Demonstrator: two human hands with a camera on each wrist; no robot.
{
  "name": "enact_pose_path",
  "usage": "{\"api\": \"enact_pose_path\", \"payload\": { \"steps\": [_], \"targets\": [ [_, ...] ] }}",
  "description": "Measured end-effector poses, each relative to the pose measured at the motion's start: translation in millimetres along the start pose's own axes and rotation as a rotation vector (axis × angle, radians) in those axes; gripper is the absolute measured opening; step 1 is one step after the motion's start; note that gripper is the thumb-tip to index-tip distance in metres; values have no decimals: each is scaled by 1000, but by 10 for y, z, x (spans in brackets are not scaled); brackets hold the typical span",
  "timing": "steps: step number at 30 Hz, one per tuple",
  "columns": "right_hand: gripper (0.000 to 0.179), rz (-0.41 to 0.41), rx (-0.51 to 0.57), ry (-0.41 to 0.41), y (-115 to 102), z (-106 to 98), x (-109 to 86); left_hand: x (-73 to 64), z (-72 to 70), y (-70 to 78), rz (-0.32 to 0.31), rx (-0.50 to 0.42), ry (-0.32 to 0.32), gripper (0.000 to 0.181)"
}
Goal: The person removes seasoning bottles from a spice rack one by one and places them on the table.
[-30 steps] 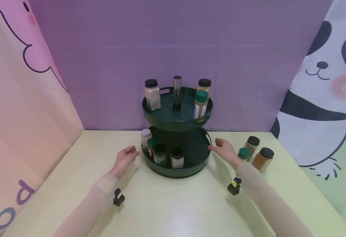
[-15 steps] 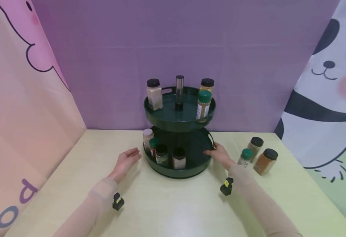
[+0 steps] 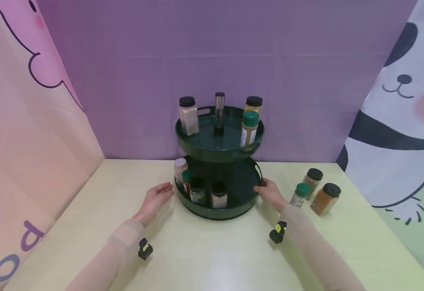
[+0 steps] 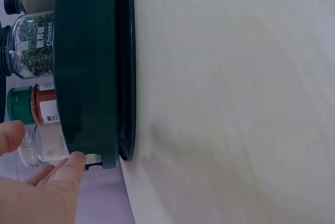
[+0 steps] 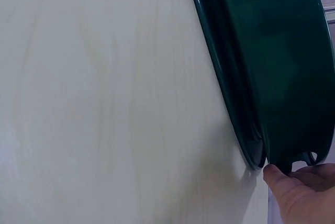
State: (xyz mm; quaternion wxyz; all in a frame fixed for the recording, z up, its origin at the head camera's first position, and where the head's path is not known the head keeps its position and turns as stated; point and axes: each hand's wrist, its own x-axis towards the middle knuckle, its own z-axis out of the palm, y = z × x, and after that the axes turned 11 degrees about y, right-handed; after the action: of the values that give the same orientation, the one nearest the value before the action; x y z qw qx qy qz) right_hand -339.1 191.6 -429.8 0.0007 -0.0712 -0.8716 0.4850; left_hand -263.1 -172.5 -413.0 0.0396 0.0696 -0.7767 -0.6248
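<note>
Purple cloth (image 3: 215,48) hangs behind a pale wood-grain table (image 3: 212,254), with a peach-and-pink cartoon panel (image 3: 34,141) at the left and a panda panel (image 3: 393,171) at the right. Near the back of the table stands a two-tier round tray stand (image 3: 215,155), dark green, with a metallic post (image 3: 219,113) rising at its centre.

On the upper tier, a black-lidded square jar (image 3: 189,120) stands at the left; at the right, a green-capped labelled jar (image 3: 249,130) partly hides a black-lidded yellow jar (image 3: 253,103). Along the left and front of the lower tier (image 3: 217,214) stand a pale-capped jar (image 3: 180,170), a green-capped red jar (image 4: 44,103), a black-lidded jar of chopped green herbs (image 4: 34,48) and a black-lidded pale jar (image 3: 219,199).

The left hand (image 3: 155,200) is just beside the lower tier's left side, fingers nearly straight and thumb well apart; I cannot tell whether its fingertips touch the wall. The right hand (image 3: 271,194) is at the opposite handle (image 5: 305,154), thumb and fingers only a little apart; whether they grip it cannot be told.

Right of that hand, a small green-capped jar (image 3: 299,197), a black-lidded brown jar (image 3: 311,184) and a black-lidded orange-brown jar (image 3: 324,200) stand grouped on the table.
</note>
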Motion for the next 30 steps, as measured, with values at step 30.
{"api": "enact_pose_path", "payload": {
  "steps": [30],
  "targets": [
    [59, -21, 44, -9, -13, 13, -71, 594, -122, 338, 127, 197, -91, 66]
  ]
}}
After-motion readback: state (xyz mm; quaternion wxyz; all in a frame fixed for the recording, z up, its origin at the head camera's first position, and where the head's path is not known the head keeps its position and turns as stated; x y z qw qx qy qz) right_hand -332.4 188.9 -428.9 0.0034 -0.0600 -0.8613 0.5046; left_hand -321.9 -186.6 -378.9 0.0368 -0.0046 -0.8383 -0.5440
